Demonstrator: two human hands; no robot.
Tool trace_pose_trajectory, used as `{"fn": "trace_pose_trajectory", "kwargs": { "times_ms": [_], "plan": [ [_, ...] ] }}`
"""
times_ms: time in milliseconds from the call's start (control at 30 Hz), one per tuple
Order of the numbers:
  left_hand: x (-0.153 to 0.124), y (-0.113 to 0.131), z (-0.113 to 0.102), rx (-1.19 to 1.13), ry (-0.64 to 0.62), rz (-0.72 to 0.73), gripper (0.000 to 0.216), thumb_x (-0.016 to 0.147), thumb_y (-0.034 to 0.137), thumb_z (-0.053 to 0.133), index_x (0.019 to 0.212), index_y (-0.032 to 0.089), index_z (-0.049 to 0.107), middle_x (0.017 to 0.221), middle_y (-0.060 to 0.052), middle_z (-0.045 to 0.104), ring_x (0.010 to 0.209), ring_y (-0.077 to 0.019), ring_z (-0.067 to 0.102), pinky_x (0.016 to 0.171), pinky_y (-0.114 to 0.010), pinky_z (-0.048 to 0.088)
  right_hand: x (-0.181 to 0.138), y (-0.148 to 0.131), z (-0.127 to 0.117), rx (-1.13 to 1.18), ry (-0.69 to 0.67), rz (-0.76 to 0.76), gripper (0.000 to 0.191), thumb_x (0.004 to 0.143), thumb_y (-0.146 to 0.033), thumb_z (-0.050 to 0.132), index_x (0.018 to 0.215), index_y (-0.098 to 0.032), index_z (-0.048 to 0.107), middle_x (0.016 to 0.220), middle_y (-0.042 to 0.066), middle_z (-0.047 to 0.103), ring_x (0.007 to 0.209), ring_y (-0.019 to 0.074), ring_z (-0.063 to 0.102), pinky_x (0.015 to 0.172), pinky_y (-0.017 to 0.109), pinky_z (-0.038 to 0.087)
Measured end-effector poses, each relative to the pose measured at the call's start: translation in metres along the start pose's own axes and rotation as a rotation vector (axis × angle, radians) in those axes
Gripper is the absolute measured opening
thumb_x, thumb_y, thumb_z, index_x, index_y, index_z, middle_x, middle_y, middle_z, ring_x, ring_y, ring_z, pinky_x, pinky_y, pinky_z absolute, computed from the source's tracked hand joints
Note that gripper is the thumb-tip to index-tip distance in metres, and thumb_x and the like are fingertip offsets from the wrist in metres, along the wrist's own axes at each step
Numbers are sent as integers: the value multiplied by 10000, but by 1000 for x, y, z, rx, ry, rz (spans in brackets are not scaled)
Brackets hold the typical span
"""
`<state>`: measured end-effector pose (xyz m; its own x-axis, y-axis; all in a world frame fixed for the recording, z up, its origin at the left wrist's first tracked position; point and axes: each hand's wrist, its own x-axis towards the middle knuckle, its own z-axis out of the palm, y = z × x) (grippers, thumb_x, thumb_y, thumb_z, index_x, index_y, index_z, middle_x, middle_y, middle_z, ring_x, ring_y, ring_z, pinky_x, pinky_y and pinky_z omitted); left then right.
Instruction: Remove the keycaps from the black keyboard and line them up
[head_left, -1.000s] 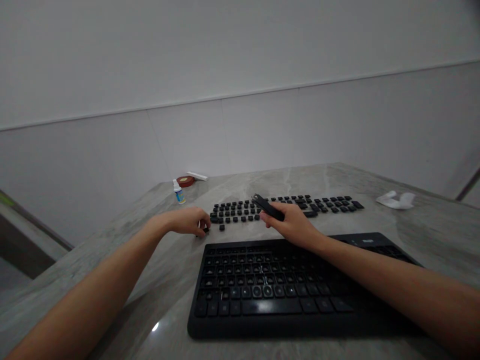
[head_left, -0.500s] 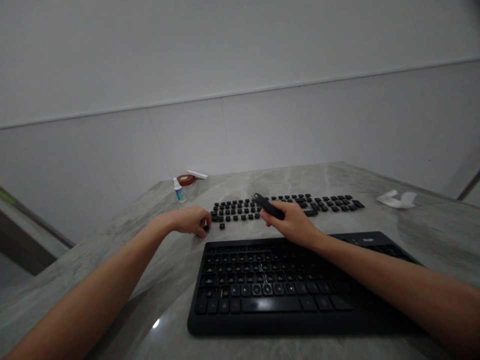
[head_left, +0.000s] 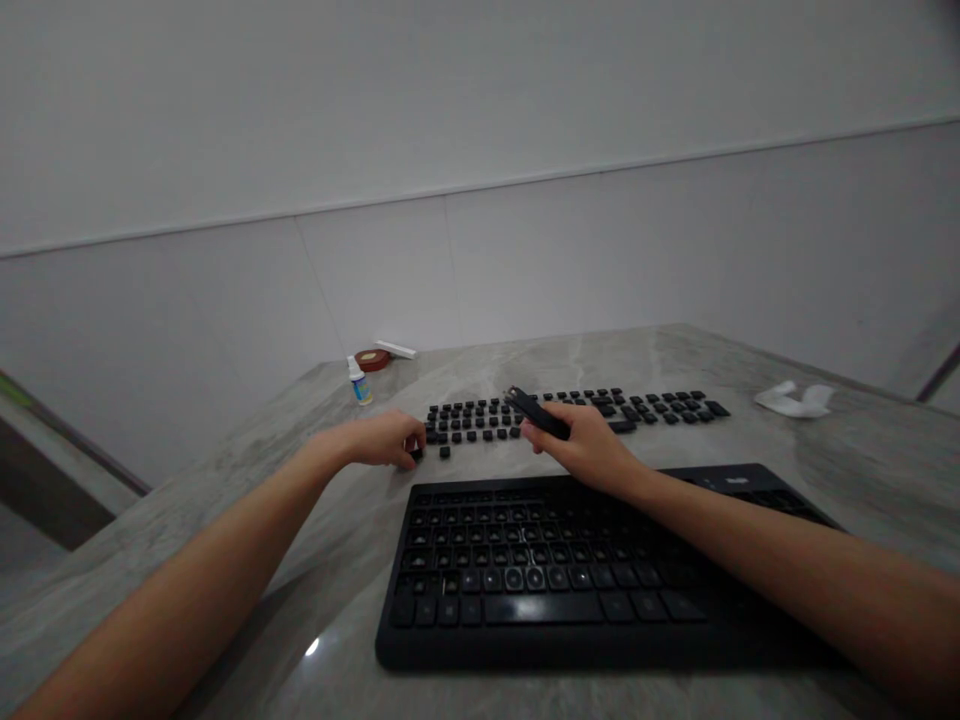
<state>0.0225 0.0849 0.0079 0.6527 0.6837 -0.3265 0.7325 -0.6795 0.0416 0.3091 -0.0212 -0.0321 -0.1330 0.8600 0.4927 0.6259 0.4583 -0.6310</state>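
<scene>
My left hand (head_left: 386,438) rests on the table at the left end of the rows of loose black keycaps (head_left: 491,420). Its fingers are closed on a single keycap (head_left: 417,454), touching or just above the tabletop. Another keycap (head_left: 445,452) lies right beside it. My right hand (head_left: 581,440) grips a slim black keycap puller (head_left: 540,413), its metal tip pointing up and left over the rows. Under my right forearm is a black keyboard (head_left: 525,655). Its upper rows are bare sockets, while the lowest rows still carry keys. The forearm hides part of its right side.
A small spray bottle (head_left: 360,383) stands at the back left, near a reddish-brown round object (head_left: 372,360) and a white flat box (head_left: 396,350). Crumpled white tissue (head_left: 795,400) lies at the right. A wall rises behind the grey marbled table (head_left: 300,560).
My left hand has shifted very slightly to the right, and the keycap at its fingertips shows a little more. My right hand and the puller stay where they were.
</scene>
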Motion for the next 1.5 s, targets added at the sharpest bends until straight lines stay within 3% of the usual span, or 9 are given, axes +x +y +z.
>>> {"fn": "trace_pose_trajectory", "kwargs": {
  "times_ms": [167, 367, 867, 1167, 1500],
  "plan": [
    [-1, 0, -2, 21, -1, 4, 282, 782, 187, 732, 1044, 130, 645, 908, -31, 670, 766, -156, 617, 750, -328, 507, -1, 0, 0, 3, 0, 1, 267, 853, -348, 558, 664, -168, 616, 633, 13, 616, 607, 148, 546, 598, 279, 364],
    [0, 0, -1, 52, 1, 6, 183, 808, 199, 714, 963, 119, 657, 890, -37, 672, 769, -158, 623, 763, -336, 513, -1, 1, 0, -4, -3, 8, 274, 851, -356, 561, 657, -169, 615, 622, 14, 613, 594, 151, 542, 588, 282, 358],
    [3, 6, 1, 20, 87, 94, 191, 841, 246, 686, 992, 130, 672, 884, -39, 681, 778, -167, 626, 765, -332, 497, -1, 1, -1, -22, -9, -7, 275, 855, -349, 554, 655, -170, 610, 628, 20, 614, 604, 155, 549, 602, 284, 362],
    [8, -6, 4, 85, 355, 92, 191, 948, 204, 530, 1077, 121, 644, 1055, -92, 617, 938, -195, 593, 879, -389, 471, 0, 0, -1, -22, -4, -12, 281, 855, -352, 554, 646, -170, 603, 614, 18, 606, 591, 151, 539, 593, 278, 355],
    [15, -6, 15, 95, 303, 111, 164, 932, 264, 577, 901, 118, 645, 947, -61, 633, 836, -163, 600, 815, -355, 497, 0, 1, 0, -14, -5, -13, 267, 855, -343, 558, 656, -172, 605, 624, 16, 608, 592, 149, 538, 587, 279, 361]
  ]
}}
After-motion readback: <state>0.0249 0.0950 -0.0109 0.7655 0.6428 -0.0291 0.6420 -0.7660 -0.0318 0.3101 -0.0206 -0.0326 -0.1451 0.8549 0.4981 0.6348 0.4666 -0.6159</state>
